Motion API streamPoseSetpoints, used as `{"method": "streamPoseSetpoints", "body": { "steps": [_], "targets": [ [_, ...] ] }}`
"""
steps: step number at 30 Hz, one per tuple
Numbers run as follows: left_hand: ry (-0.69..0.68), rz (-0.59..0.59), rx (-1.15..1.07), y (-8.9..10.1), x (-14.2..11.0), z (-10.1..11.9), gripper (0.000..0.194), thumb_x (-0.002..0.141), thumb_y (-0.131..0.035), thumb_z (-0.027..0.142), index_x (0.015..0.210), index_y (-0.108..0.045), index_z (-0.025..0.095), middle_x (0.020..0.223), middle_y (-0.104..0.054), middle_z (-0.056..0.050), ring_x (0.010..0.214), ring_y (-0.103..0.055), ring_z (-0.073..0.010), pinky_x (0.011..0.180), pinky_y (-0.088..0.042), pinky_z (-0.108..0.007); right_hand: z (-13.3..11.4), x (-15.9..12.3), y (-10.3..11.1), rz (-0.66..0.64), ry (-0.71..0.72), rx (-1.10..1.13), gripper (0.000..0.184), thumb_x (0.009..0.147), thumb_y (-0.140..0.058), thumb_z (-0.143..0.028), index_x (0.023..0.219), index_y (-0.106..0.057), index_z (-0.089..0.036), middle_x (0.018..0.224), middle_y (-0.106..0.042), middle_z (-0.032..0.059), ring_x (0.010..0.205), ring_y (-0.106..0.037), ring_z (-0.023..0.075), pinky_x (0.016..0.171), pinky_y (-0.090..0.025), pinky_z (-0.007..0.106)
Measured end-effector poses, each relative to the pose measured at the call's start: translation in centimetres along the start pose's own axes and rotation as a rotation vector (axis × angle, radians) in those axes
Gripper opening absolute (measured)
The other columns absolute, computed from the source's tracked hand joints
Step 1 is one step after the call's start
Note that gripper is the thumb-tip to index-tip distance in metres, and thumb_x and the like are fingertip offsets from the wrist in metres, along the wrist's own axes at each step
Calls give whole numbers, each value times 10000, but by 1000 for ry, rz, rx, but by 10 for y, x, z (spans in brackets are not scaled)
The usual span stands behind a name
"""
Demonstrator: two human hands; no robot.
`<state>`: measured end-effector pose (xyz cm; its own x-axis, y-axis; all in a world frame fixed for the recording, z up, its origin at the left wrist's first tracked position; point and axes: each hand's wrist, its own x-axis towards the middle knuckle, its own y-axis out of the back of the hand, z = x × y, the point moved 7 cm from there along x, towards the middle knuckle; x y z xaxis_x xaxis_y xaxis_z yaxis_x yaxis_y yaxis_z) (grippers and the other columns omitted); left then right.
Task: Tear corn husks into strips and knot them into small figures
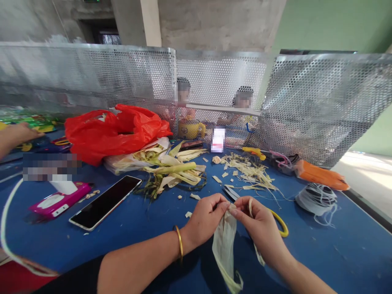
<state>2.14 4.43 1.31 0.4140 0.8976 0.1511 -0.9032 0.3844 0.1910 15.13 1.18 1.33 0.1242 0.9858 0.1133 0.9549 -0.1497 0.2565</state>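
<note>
A pale corn husk (225,243) hangs down from the fingertips of both hands. My left hand (206,218), with a gold bangle at its wrist, pinches the husk's gathered top. Close beside it, my right hand (260,226) pinches the same end. A narrow husk strip (259,256) passes through the right hand's fingers and dangles below it. Scissors with yellow handles (284,225) lie on the blue table behind my right hand, which partly covers them. Beyond the hands, a pile of corn husks (180,173) and a heap of thin shredded husk (251,171) rest on the table.
A red plastic bag (107,132), a black-screened phone (105,203) and a magenta tissue pack (59,200) lie leftward. White string (317,200) and an orange packet (320,175) sit at right. A perforated metal screen (122,77) backs the table. Another person's hand (18,136) reaches in at left.
</note>
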Motion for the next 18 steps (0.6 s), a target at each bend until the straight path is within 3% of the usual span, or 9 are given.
{"method": "streamPoseSetpoints", "body": {
  "steps": [4, 7, 11, 18],
  "targets": [
    [103, -7, -145, -3, -1, -10, 309, 812, -552, 450, 750, -591, 150, 663, -515, 17, 622, -407, -113, 566, -315, -227, 3, 1, -2, -1, -29, -7, 303, 738, -666, -435, 647, -510, -192, 573, -421, -53, 538, -335, 100, 487, -287, 223],
    [204, -35, -308, -10, -3, -17, 396, 753, -594, 542, 703, -547, 153, 629, -466, 33, 582, -369, -97, 535, -290, -222, 1, 2, 2, 49, 7, -49, 289, 748, -650, -431, 653, -512, -196, 567, -409, -56, 534, -333, 103, 481, -287, 224],
    [234, -18, -367, -13, -4, -19, 451, 700, -630, 591, 664, -516, 156, 607, -441, 43, 572, -353, -90, 523, -278, -220, -1, 0, 5, 79, 61, -141, 262, 783, -621, -410, 661, -525, -199, 558, -401, -55, 529, -336, 107, 477, -287, 229],
    [203, 54, -310, -7, -4, -20, 452, 724, -611, 578, 603, -457, 171, 574, -366, 58, 560, -297, -84, 509, -249, -215, -20, -10, 1, 70, 368, -412, 175, 854, -578, -343, 727, -588, -223, 637, -559, -9, 562, -450, 136, 551, -354, 254]
  ]
}}
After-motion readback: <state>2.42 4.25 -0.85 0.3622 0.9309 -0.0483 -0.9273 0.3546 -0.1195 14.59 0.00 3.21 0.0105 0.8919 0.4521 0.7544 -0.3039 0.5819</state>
